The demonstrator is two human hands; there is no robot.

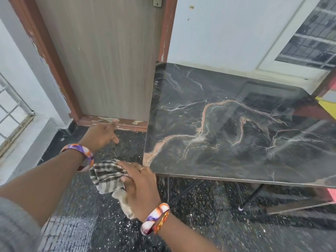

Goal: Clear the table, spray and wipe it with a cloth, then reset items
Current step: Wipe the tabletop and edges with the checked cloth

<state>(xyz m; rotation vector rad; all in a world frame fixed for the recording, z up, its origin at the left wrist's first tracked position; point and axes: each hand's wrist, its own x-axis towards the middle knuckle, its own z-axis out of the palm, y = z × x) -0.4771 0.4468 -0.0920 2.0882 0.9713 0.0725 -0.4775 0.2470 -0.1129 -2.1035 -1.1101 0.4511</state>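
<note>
A dark marble-patterned table (236, 135) with pale orange veins fills the right half of the view; nothing stands on its top. My right hand (138, 186) is just off the table's near left corner and grips a checked grey-and-white cloth (107, 175) that hangs over the floor. My left hand (103, 134) is stretched out to the left of the table, above the floor, fingers spread and holding nothing. Both wrists wear coloured bangles.
A wooden door (101, 57) in a chipped brown frame stands behind the table's left edge. The floor (200, 224) is dark speckled stone. Thin black table legs (252, 197) show under the top. A barred window (12, 113) is at far left.
</note>
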